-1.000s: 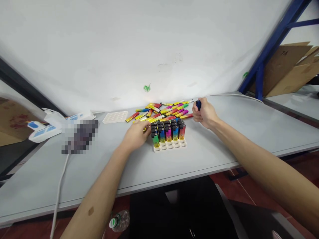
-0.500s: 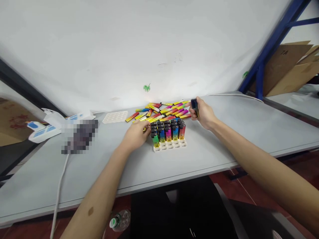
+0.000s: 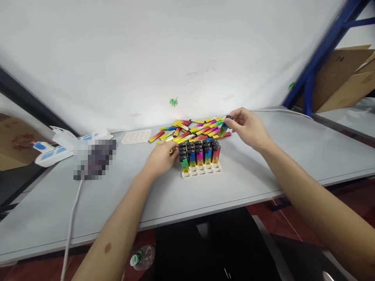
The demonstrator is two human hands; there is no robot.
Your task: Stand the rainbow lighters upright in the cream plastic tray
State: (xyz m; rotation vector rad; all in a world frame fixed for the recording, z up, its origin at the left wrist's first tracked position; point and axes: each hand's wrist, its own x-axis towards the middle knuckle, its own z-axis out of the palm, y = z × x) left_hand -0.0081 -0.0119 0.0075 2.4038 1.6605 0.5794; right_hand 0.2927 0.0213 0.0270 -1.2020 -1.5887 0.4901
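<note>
My right hand (image 3: 249, 127) pinches a lighter (image 3: 224, 128) with a blue-to-yellow shiny body, black top up and slightly tilted, above the right end of a loose pile of lighters (image 3: 187, 130). In front of the pile, a white holed tray (image 3: 202, 171) carries several upright lighters (image 3: 200, 156) with black tops, in green, blue, magenta and red. The tray's front holes show no lighters. My left hand (image 3: 160, 159) lies at the tray's left side, its curled fingers against the left lighters; the fingertips and anything in them are partly hidden.
Behind my left hand lies another white holed tray (image 3: 136, 136). A power strip (image 3: 61, 150) with plugs and a blurred-out dark object (image 3: 98, 158) are on the left, with a white cable (image 3: 70, 222) running over the table edge. The white wall (image 3: 175, 58) stands behind the pile.
My right hand has turned, so the lighter in it now hangs upright with its body downward, slightly lower. My left hand has stayed beside the tray.
</note>
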